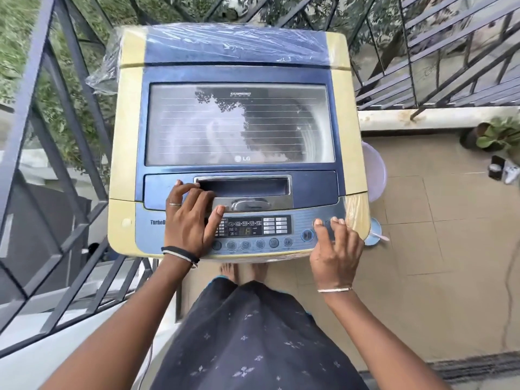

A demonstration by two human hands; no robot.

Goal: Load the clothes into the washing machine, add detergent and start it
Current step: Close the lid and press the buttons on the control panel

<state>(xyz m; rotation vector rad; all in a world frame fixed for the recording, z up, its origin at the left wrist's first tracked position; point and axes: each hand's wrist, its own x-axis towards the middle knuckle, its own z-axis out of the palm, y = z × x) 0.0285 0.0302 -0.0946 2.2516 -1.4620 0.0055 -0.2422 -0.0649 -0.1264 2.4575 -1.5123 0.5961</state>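
Observation:
A top-loading washing machine [126, 153], cream with a blue lid, stands before me with its glass lid [239, 125] closed. The drum shows dimly through the glass; I cannot make out clothes. My left hand [190, 220] lies flat on the lid's front edge, fingers reaching the handle recess [247, 187], thumb over the control panel [253, 229]. The display is lit. My right hand [334, 246] hovers at the panel's right end, fingertips touching the area just right of the start/pause button [307, 235].
Metal railings [70, 114] close in the left and back of the balcony. A lilac tub [375, 170] and a small blue bowl [374, 232] sit right of the machine. A potted plant [495, 136] and small items lie on the tiled floor at far right.

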